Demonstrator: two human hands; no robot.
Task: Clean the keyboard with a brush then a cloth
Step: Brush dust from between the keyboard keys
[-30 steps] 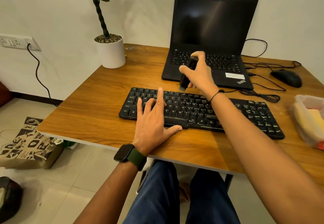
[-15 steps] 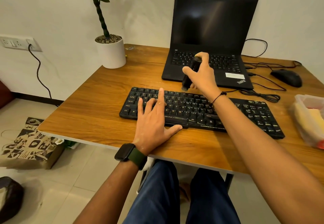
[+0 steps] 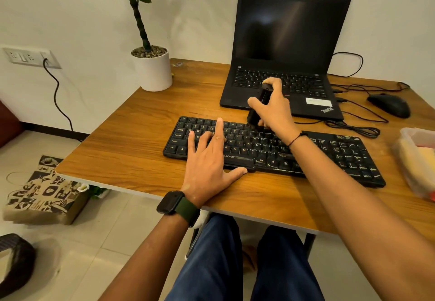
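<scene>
Gripping a black brush [image 3: 259, 105], the right hand [image 3: 273, 110] has its thumb and fingers curled round the handle, holding it nearly upright with the bristle end down at the back row of the keyboard [image 3: 329, 150], about its middle. Whether the bristles actually touch the keys I cannot tell. The left hand [image 3: 207, 159] lies flat on the keyboard's left half, fingers straight and spread over the keys, thumb stretched along the front edge by the space bar; it holds nothing. A dark watch [image 3: 175, 203] on a green strap sits on that wrist, and a thin black cord [image 3: 297, 137] circles the right one.

The keyboard lies slightly askew on a wooden table [image 3: 131, 140]. Behind the keyboard stands an open laptop [image 3: 289, 49], screen dark. Right of the keyboard and further back rests a black mouse [image 3: 389, 105], with loose cables [image 3: 353, 127] trailing between it and the laptop. At the keyboard's right end a clear plastic tub [image 3: 414, 157] holds something yellow, cut off by the frame. Left of the keyboard and well back, a white pot with a green plant [image 3: 151, 70] stands at the table's far corner.

Bare wood stretches left of the keyboard out to the table's edge. Beyond that edge a wall socket [image 3: 28, 57] has a cord hanging, and a printed paper bag [image 3: 42, 192] sits on the tiled floor.
</scene>
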